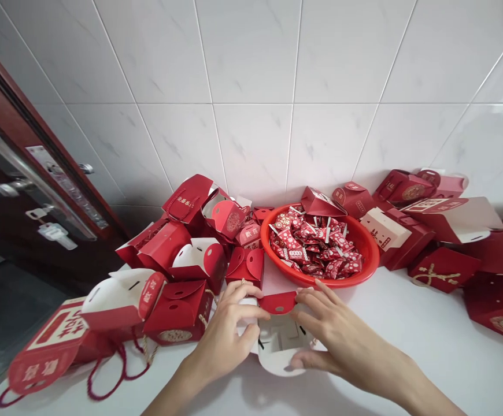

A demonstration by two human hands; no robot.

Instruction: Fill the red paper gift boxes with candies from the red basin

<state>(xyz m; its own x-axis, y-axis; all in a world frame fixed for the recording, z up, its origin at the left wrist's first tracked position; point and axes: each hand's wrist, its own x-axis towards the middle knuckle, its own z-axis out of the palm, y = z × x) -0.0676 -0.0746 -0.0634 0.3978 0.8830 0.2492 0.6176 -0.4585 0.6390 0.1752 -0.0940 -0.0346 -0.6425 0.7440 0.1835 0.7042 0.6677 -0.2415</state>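
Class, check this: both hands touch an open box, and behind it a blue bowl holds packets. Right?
Wrong colour: the head view shows a red bowl, not blue, holding packets behind the open box, which the left hand and right hand do touch.

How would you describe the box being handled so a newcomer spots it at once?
On the white tabletop, find the round red basin of wrapped packets near the tiled wall. Just nearer the camera and slightly left sits an open box, its white inside facing up. Unlike the neighbouring boxes, it lies between the left hand and right hand.
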